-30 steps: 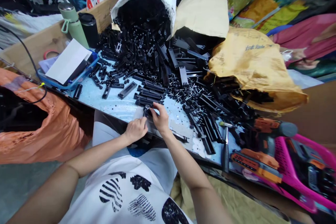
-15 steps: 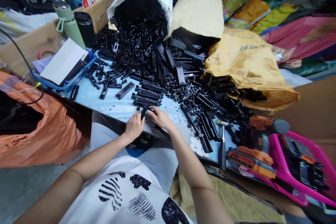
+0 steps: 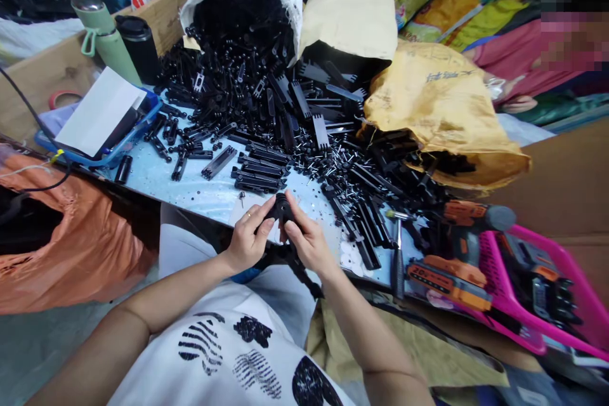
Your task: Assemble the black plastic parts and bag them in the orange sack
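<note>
I have the black part (image 3: 283, 207) held up between both hands, just nearer me than the row of black strips (image 3: 261, 171). My left hand (image 3: 248, 240) pinches it from its left side, fingers curled and thumb against it; my right hand (image 3: 311, 244) grips the other side, thumb and forefinger pressing in. A dark length hangs below the right fingers, though I can't tell whether it belongs to the same piece. I judge it light, stiff and a bit slick, like hard plastic, so I'd hold it by the flat sides, clear of the rounded end. A pin (image 3: 242, 196) stands just beyond my left fingers; the hammer (image 3: 398, 269) lies well to the right of my right hand.
</note>
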A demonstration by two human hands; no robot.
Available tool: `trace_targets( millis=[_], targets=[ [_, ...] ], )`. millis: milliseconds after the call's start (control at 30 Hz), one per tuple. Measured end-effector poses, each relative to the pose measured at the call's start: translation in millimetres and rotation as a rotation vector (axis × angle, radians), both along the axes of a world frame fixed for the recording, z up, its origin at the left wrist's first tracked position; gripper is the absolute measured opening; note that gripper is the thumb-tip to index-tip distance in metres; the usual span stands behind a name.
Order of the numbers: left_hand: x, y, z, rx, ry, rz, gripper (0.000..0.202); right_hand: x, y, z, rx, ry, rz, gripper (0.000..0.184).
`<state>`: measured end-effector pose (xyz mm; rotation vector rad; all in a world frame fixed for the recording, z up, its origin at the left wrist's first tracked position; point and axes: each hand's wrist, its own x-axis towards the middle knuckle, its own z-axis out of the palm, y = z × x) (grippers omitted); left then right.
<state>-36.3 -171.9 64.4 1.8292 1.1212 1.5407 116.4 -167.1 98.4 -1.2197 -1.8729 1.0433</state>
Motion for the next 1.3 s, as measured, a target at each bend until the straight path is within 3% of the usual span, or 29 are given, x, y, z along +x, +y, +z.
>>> trace_targets(
  millis=[167,400,533,733,900,1133,1300],
  targets=[
    [8,-10,-8.6,0.077,-0.084,0.073,0.041,-11,-20,-13.6,0.118,-0.019,-0.083,0.06],
    [-13,11,3.2,0.286,0.002,-0.182,0.045,-2,-26,-7.6,0.229,-0.033,-0.08,0.064],
    [-18,19,11.1,0.323,0.043,-0.245,0.045,-9,-26,-10.9,0.264,-0.003,-0.116,0.065],
    [-7,14,18.8,0.277,-0.014,-0.068,0.043,-23,-25,-10.2,0.331,-0.006,-0.211,0.064],
    [-12,22,27.7,0.277,-0.039,-0.167,0.04,-28,-22,-9.8,0.38,-0.036,-0.239,0.063],
    [-32,51,46.0,0.275,0.03,-0.375,0.036,-44,-13,-26.9,0.341,-0.047,-0.3,0.07],
    [-26,51,40.3,0.229,-0.009,-0.324,0.032,-43,-13,-38.8,0.245,0.014,-0.336,0.07]
  ],
)
